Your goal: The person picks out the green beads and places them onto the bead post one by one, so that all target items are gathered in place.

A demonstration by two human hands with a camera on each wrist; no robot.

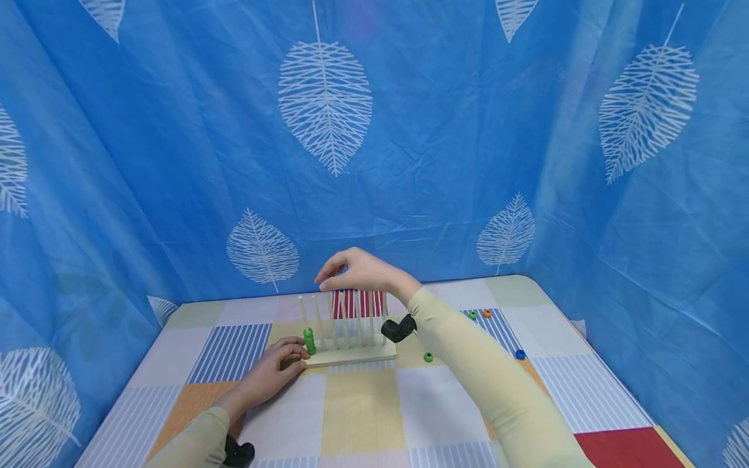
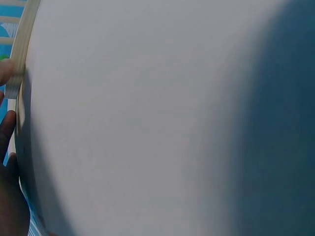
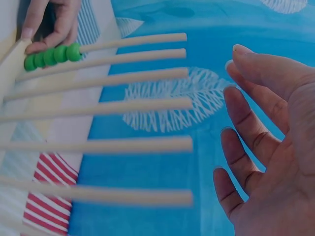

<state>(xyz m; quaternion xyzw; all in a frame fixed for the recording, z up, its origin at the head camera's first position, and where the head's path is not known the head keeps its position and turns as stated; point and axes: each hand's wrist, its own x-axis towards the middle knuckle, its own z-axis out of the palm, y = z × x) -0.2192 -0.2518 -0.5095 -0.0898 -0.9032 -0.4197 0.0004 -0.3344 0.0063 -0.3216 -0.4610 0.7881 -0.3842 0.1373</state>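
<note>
A wooden peg stand (image 1: 359, 354) stands on the table, with several thin upright pegs along its base. Green beads (image 1: 309, 341) are stacked on the leftmost peg; the right wrist view shows these green beads (image 3: 53, 56) threaded close together at the base. My left hand (image 1: 272, 372) holds the left end of the base, thumb at the front and fingers beside the beads. Over the peg tops hovers my right hand (image 1: 359, 272), fingers loosely bent. Nothing sits between its thumb and fingertips (image 3: 236, 101) in the right wrist view.
Right of the stand lie a loose green bead (image 1: 428, 357), another green bead (image 1: 472, 315), an orange bead (image 1: 487, 313) and a blue bead (image 1: 520, 354). A patchwork cloth (image 1: 363, 406) covers the table. Blue curtains (image 1: 409, 130) with white leaves hang behind and at both sides.
</note>
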